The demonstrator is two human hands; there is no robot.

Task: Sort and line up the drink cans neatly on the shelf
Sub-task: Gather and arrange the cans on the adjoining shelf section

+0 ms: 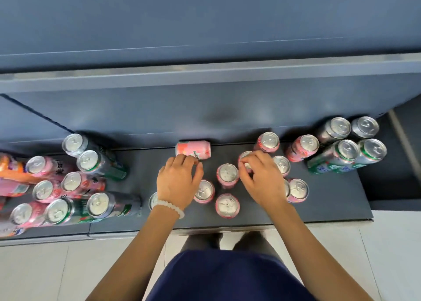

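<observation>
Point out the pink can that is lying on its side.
It is the pink can at the back of the shelf, just beyond the left hand; its label faces up, while the other pink cans show their lids.

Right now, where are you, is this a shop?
Probably a shop or stockroom. Many pink cans and green cans crowd a low dark shelf with another shelf above, over a tiled floor.

Eight green cans [347, 149], fourteen-odd pink cans [227, 206]
</observation>
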